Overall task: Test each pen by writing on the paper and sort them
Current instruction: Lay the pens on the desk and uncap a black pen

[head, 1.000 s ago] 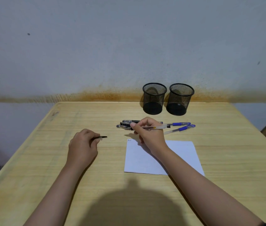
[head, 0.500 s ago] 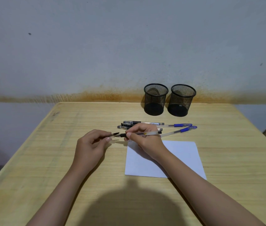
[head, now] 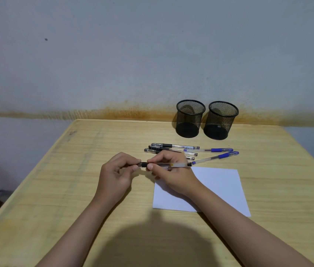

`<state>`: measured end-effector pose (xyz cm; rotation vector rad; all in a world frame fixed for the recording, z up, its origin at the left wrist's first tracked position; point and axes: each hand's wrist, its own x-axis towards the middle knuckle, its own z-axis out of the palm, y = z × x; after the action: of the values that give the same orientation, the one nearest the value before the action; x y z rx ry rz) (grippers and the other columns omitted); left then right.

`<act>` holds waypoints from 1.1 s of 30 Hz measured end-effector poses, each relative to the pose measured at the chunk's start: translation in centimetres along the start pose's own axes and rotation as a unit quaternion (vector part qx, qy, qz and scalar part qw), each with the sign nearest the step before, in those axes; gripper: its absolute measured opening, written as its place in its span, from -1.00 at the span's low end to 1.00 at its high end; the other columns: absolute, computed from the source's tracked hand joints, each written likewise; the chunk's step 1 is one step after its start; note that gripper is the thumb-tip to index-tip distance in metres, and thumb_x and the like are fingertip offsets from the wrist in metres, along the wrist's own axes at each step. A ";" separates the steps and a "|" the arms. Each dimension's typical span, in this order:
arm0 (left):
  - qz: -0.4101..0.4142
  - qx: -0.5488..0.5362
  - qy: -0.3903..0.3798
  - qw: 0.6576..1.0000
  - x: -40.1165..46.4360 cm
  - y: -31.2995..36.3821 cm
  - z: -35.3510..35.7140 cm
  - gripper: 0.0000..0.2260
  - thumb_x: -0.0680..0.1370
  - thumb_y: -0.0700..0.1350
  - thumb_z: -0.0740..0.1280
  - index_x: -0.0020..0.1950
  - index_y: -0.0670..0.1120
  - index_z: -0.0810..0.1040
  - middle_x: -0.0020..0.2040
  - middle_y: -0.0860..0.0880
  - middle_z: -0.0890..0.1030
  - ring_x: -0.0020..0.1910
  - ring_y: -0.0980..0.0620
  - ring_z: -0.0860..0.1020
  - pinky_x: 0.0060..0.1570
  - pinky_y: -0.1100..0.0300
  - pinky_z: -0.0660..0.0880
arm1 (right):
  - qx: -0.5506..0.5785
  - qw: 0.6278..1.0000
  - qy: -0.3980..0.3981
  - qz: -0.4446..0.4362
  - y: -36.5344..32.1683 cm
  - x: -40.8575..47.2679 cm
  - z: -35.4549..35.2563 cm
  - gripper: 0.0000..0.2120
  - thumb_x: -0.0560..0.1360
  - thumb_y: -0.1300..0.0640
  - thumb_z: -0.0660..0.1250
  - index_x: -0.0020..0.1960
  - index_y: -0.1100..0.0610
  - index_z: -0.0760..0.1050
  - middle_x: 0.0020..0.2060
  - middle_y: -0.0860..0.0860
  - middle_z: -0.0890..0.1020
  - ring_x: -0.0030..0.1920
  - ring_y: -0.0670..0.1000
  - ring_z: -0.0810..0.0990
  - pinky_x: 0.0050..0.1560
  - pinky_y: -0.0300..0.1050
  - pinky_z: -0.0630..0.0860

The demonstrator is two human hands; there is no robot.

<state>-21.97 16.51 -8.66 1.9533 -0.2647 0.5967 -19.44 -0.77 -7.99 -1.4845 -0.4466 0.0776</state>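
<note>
My right hand (head: 171,174) grips a clear-barrelled black pen (head: 177,165) held level above the table. My left hand (head: 116,173) pinches the pen's black cap (head: 143,164) at the pen's left tip, where the two hands meet. A white sheet of paper (head: 219,189) lies under my right wrist. Behind the hands lie several more pens: black ones (head: 173,146) in a bunch and two blue ones (head: 217,156) to their right.
Two black mesh pen cups (head: 190,118) (head: 221,120) stand side by side at the back of the wooden table (head: 56,189), against the wall. My head's shadow falls on the table's near edge.
My left hand, holding the cap apart at the left, moved right to the pen tip. My right hand drew the pen a little toward me, and cap and pen now meet.
</note>
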 end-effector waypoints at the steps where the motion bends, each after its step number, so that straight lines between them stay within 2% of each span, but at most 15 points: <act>1: -0.003 -0.007 0.002 1.000 0.1 0.0 0.0 -0.77 0.40 -0.45 0.35 -0.20 -0.12 0.63 -0.14 0.02 0.61 -0.13 0.14 0.58 -0.11 0.41 0.44 | 0.030 0.999 -0.015 0.010 -0.2 -0.1 -0.1 -0.89 0.42 0.41 0.40 -0.14 0.24 0.62 -0.28 0.03 0.66 -0.26 -0.04 0.62 -0.23 -0.19 0.54; 4: -0.015 -0.037 0.012 0.999 0.4 0.0 -0.3 -0.75 0.41 -0.47 0.34 -0.17 -0.13 0.65 -0.10 0.00 0.63 -0.07 0.12 0.59 -0.03 0.36 0.46 | 0.084 0.989 -0.113 0.042 -1.6 -0.1 -0.9 -0.77 0.42 0.53 0.32 0.02 0.36 0.59 -0.20 0.04 0.70 -0.18 -0.02 0.67 -0.18 -0.21 0.59; 6: -0.010 -0.045 0.007 0.999 0.5 -0.1 -0.7 -0.74 0.42 -0.46 0.33 -0.14 -0.12 0.66 -0.08 0.00 0.64 -0.03 0.10 0.60 0.02 0.33 0.47 | 0.106 0.978 -0.161 0.083 -2.4 0.0 -1.3 -0.73 0.43 0.52 0.23 0.08 0.39 0.57 -0.16 0.14 0.70 -0.16 0.05 0.69 -0.17 -0.15 0.62; 7: -0.007 -0.042 0.000 0.999 0.5 -0.2 -0.9 -0.74 0.42 -0.46 0.34 -0.13 -0.12 0.66 -0.07 0.01 0.64 -0.02 0.10 0.60 0.03 0.32 0.47 | 0.114 0.974 -0.160 0.110 -2.6 0.0 -1.2 -0.75 0.45 0.48 0.23 0.07 0.40 0.57 -0.18 0.18 0.70 -0.18 0.08 0.69 -0.18 -0.11 0.63; 9: -0.004 -0.027 -0.012 1.000 0.4 -0.3 -1.1 -0.73 0.43 -0.42 0.35 -0.08 -0.07 0.66 -0.06 0.06 0.65 0.00 0.14 0.60 0.05 0.33 0.47 | 0.095 0.978 -0.119 0.141 -2.9 0.0 -0.5 -0.86 0.48 0.40 0.31 0.01 0.43 0.57 -0.29 0.17 0.69 -0.30 0.06 0.67 -0.27 -0.12 0.62; 11: -0.030 -0.021 -0.019 0.999 0.3 -0.5 -1.2 -0.70 0.46 -0.36 0.36 0.06 -0.01 0.63 -0.05 0.13 0.67 0.04 0.21 0.59 0.08 0.36 0.47 | 0.053 0.983 -0.077 0.160 -3.1 0.0 0.4 -0.91 0.44 0.40 0.38 -0.06 0.40 0.56 -0.41 0.13 0.66 -0.43 0.02 0.64 -0.38 -0.15 0.58; 14: -0.089 0.028 -0.030 0.995 0.3 -1.3 -2.5 -0.67 0.52 -0.21 0.34 0.28 -0.02 0.51 0.12 0.09 0.62 0.15 0.22 0.54 0.15 0.34 0.45 | 0.011 0.982 -0.036 0.184 -3.4 0.4 1.8 -0.82 0.39 0.43 0.42 -0.03 0.33 0.53 -0.45 0.17 0.61 -0.53 0.03 0.55 -0.46 -0.18 0.53; 17: -0.093 0.195 -0.078 0.973 0.1 -3.4 -5.7 -0.64 0.53 -0.05 0.31 0.31 -0.06 0.48 0.32 -0.04 0.50 0.31 0.00 0.44 0.31 0.04 0.37 | -0.056 0.983 -0.007 0.177 -3.2 1.2 3.3 -0.77 0.37 0.35 0.48 -0.01 0.30 0.54 -0.46 0.15 0.61 -0.48 0.08 0.56 -0.38 -0.12 0.58; 20: -0.128 0.322 -0.147 0.926 -0.4 -4.8 -8.3 -0.53 0.53 0.14 0.23 0.41 0.03 0.35 0.48 -0.02 0.29 0.45 -0.04 0.24 0.42 -0.16 0.13 | -0.093 0.980 0.023 0.176 -2.6 1.9 5.5 -0.79 0.37 0.31 0.49 -0.04 0.27 0.53 -0.43 0.14 0.60 -0.42 0.10 0.60 -0.31 -0.09 0.61; 22: -0.138 0.351 -0.177 0.909 -0.8 -5.3 -8.8 -0.50 0.55 0.17 0.17 0.46 0.05 0.26 0.53 0.00 0.17 0.50 -0.01 0.12 0.44 -0.16 0.01 | -0.126 0.976 0.045 0.172 -1.8 2.6 6.9 -0.81 0.37 0.27 0.50 -0.07 0.23 0.54 -0.39 0.13 0.60 -0.40 0.09 0.62 -0.31 -0.10 0.60; 24: -0.130 0.364 -0.184 0.904 -0.8 -5.3 -8.7 -0.46 0.53 0.24 0.10 0.47 0.07 0.23 0.54 0.02 0.13 0.51 0.01 0.09 0.45 -0.14 -0.01 | -0.184 0.969 0.062 0.154 -0.9 3.2 8.1 -0.83 0.35 0.19 0.51 -0.12 0.19 0.56 -0.29 0.14 0.65 -0.32 0.11 0.66 -0.24 -0.09 0.60; 27: -0.126 0.373 -0.175 0.903 -0.9 -5.3 -8.7 -0.31 0.41 0.37 -0.08 0.46 0.09 0.24 0.54 0.05 0.13 0.51 0.02 0.09 0.45 -0.11 0.00 | -0.245 0.957 0.062 0.142 -0.1 3.5 8.9 -0.81 0.34 0.14 0.51 -0.10 0.18 0.59 -0.22 0.08 0.64 -0.27 0.00 0.60 -0.38 -0.36 0.47; 28: -0.125 0.373 -0.174 0.903 -0.9 -5.4 -8.8 -0.27 0.38 0.38 -0.12 0.46 0.10 0.24 0.54 0.05 0.13 0.50 0.02 0.09 0.45 -0.11 0.00 | -0.261 0.953 0.056 0.141 0.0 3.5 9.0 -0.80 0.34 0.13 0.51 -0.10 0.19 0.60 -0.23 0.05 0.62 -0.26 -0.01 0.58 -0.39 -0.38 0.43; 31: -0.115 0.367 -0.167 0.908 -1.0 -5.5 -8.7 -0.26 0.37 0.38 -0.13 0.46 0.09 0.24 0.54 0.04 0.14 0.50 0.03 0.09 0.45 -0.12 0.00 | -0.301 0.944 0.035 0.128 0.1 3.3 9.1 -0.82 0.34 0.16 0.51 -0.16 0.23 0.58 -0.27 0.05 0.59 -0.25 0.01 0.57 -0.26 -0.20 0.48; 33: -0.113 0.365 -0.167 0.909 -1.1 -5.5 -8.7 -0.27 0.37 0.38 -0.13 0.46 0.09 0.25 0.54 0.04 0.13 0.51 0.03 0.09 0.45 -0.11 0.00 | -0.325 0.938 0.022 0.117 -0.1 3.2 9.2 -0.82 0.35 0.16 0.50 -0.15 0.24 0.59 -0.28 0.05 0.57 -0.23 0.00 0.55 -0.23 -0.19 0.46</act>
<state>-23.03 26.67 -10.54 2.7702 -0.0105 0.2031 -19.58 8.93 -6.94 -2.1855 -0.2633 0.0901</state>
